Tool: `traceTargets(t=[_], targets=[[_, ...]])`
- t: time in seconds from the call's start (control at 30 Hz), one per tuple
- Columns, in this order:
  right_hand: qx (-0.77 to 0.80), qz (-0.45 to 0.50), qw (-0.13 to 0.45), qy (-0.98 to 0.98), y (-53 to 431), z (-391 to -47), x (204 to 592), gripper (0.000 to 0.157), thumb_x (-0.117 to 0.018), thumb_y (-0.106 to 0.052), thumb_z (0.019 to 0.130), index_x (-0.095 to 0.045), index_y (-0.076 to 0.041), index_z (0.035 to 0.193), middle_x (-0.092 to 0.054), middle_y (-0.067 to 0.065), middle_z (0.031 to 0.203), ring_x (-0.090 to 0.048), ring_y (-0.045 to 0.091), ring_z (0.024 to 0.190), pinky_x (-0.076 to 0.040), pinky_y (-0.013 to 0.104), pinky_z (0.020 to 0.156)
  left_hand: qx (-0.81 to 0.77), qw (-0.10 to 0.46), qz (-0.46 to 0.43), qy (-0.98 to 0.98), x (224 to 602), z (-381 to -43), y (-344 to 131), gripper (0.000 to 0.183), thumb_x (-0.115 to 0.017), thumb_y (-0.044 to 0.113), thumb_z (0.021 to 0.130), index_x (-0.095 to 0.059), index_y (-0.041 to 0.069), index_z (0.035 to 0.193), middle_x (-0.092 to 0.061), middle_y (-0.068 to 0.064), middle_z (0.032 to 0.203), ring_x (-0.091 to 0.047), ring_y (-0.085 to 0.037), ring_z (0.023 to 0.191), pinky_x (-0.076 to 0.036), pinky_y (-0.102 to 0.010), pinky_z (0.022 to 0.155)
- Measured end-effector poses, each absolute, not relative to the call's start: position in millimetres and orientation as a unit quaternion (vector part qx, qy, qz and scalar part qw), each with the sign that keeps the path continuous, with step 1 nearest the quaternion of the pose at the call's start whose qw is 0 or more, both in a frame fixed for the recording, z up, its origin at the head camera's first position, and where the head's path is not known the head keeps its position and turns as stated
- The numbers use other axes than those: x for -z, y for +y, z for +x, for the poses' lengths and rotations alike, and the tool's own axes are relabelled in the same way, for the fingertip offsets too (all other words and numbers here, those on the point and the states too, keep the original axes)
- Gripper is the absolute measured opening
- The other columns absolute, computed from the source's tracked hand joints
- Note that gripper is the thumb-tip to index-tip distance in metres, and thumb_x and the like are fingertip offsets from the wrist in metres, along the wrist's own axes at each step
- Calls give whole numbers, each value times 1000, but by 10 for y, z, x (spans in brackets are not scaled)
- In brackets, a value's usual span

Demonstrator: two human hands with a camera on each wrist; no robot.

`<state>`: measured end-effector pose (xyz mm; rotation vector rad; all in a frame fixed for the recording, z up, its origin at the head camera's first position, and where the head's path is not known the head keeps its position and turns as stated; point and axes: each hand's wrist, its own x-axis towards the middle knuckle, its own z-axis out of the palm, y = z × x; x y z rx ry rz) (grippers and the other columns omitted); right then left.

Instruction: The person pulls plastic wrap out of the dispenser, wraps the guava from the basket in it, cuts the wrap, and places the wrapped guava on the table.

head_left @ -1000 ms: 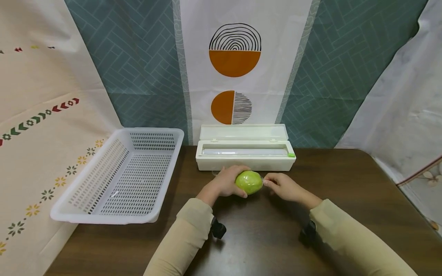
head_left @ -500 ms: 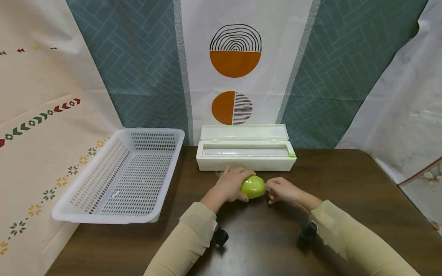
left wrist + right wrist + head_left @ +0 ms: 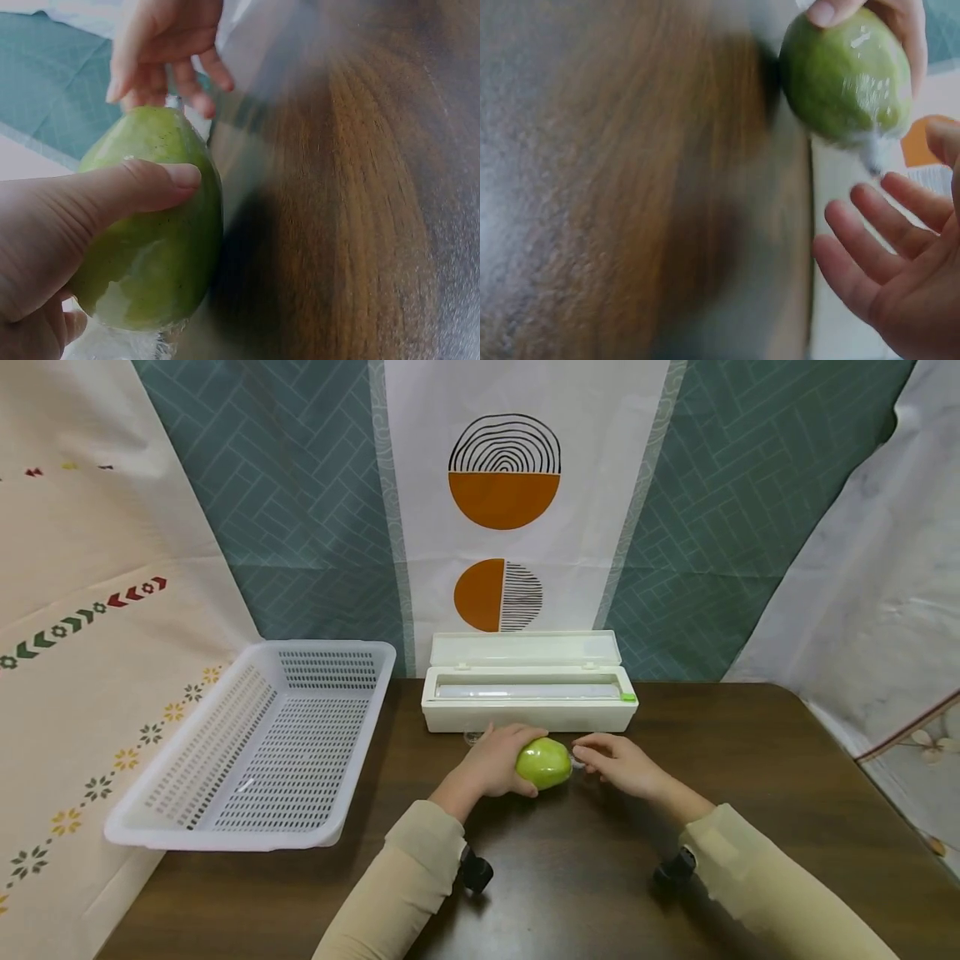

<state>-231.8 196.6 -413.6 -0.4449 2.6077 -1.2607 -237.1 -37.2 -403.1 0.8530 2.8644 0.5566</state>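
Observation:
A smooth green fruit (image 3: 543, 763), mango-like in shape and wrapped in shiny clear plastic film, is gripped by my left hand (image 3: 491, 763) over the table. In the left wrist view the left thumb (image 3: 150, 187) lies across the fruit, and loose film (image 3: 131, 341) bunches at its near end. At the other end the film narrows into a twisted tail (image 3: 871, 156). My right hand (image 3: 618, 767) is close beside that tail, its fingers (image 3: 870, 244) spread and relaxed. In the right wrist view a small gap shows between the fingertips and the tail.
Behind the hands stands a long white film dispenser (image 3: 528, 717), lid up, with a roll (image 3: 525, 692) inside and a green tab at its right. A white perforated basket (image 3: 225, 840) sits at the left. Patterned cloths hang around the brown table (image 3: 570, 893).
The right fingers pinched at the film tail before and have now loosened from it. The left hand and fruit shifted slightly right, then a little back left.

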Motion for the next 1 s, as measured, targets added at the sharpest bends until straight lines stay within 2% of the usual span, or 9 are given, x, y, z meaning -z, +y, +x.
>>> traceTargets(t=[0.13, 0.2, 0.3, 0.4, 0.57, 0.7, 0.83, 0.93, 1.0], targets=[[374, -247, 53, 892, 1853, -2274, 4119, 61, -62, -38, 90, -45, -5, 138, -53, 14, 135, -58, 29, 115, -50, 42, 90, -177, 48, 275, 944, 4032, -2364, -378, 92, -82, 37, 71, -34, 24, 147, -36, -3, 151, -39, -20, 136, -18, -54, 114], [350, -280, 39, 893, 1789, -2257, 4127, 70, -64, -40, 88, -39, -5, 143, -48, 14, 140, -55, 30, 119, -48, 45, 93, -173, 42, 276, 945, 4037, -2359, -379, 97, -82, 38, 71, -28, 21, 150, -30, -4, 154, -36, -21, 138, -18, -54, 114], [311, -296, 15, 903, 1719, -2236, 4146, 74, -67, -42, 85, -39, -6, 143, -49, 12, 139, -54, 26, 119, -46, 44, 95, -183, 35, 277, 943, 4053, -2356, -387, 106, -83, 41, 69, -21, 16, 152, -23, -4, 157, -31, -20, 141, -16, -54, 115], [295, -287, 5, 912, 1692, -2225, 4149, 72, -70, -41, 83, -42, -7, 140, -52, 9, 135, -55, 22, 114, -46, 42, 94, -195, 32, 273, 941, 4080, -2353, -425, 112, -84, 45, 66, -18, 13, 152, -26, -3, 156, -29, -18, 142, -14, -55, 115], [282, -279, 9, 918, 1676, -2240, 4102, 69, -73, -39, 81, -46, -6, 135, -56, 8, 129, -58, 19, 107, -48, 40, 90, -185, 37, 249, 950, 4100, -2354, -531, 112, -84, 46, 64, -22, 14, 151, -39, -4, 149, -37, -21, 138, -11, -58, 114], [270, -267, 11, 925, 1618, -2259, 4053, 79, -75, -48, 76, -43, -7, 136, -57, 6, 126, -58, 18, 103, -48, 39, 87, -166, 41, 235, 957, 4085, -2351, -583, 108, -84, 43, 66, -24, 14, 151, -46, -7, 144, -43, -25, 133, -11, -61, 113], [242, -288, 7, 927, 1522, -2282, 4035, 95, -76, -55, 70, -35, -14, 145, -49, 6, 138, -53, 22, 114, -46, 43, 91, -157, 40, 238, 958, 4081, -2341, -590, 102, -83, 42, 68, -27, 17, 150, -49, -8, 140, -46, -27, 129, -13, -65, 110], [224, -319, 20, 921, 1463, -2304, 4049, 100, -78, -51, 70, -28, -16, 149, -40, 8, 146, -45, 27, 125, -43, 46, 96, -159, 40, 241, 957, 4089, -2333, -594, 99, -82, 42, 68, -29, 20, 149, -50, -8, 138, -47, -27, 128, -14, -66, 109], [220, -332, 31, 917, 1439, -2318, 4066, 100, -78, -46, 71, -25, -14, 150, -38, 12, 146, -43, 31, 126, -42, 48, 98, -159, 40, 239, 957, 4103, -2335, -609, 99, -82, 42, 68, -29, 21, 149, -51, -7, 138, -47, -27, 128, -15, -66, 109]])
